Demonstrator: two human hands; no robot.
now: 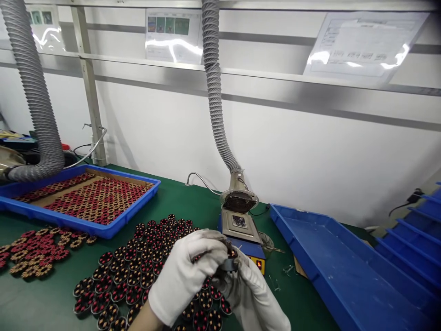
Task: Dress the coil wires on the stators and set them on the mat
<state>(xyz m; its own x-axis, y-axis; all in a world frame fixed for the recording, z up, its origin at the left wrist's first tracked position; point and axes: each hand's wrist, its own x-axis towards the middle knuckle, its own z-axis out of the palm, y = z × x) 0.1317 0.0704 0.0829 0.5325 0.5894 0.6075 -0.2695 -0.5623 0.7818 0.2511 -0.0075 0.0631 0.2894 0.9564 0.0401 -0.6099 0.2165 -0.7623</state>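
Observation:
White gloves cover both hands. My left hand (193, 271) has its fingers closed on a small round part (230, 261) with a dark ring and copper-coloured inside. On the part's other side, my right hand (253, 289) grips it too, its glove stained grey at the fingers. Below and left of the hands, many ring-shaped parts (131, 271) with red or tan segments lie on the green table (44, 303). Just behind the hands stands a blue soldering pot (248, 250) with a metal top plate and a lit switch.
A grey exhaust hose (215, 92) hangs down to a metal hood (239, 195) over the pot. The blue tray (113, 225) at left holds rows of parts, with loose ones (34, 253) before it. Another blue tray (347, 266) lies right, beside stacked trays (413, 239).

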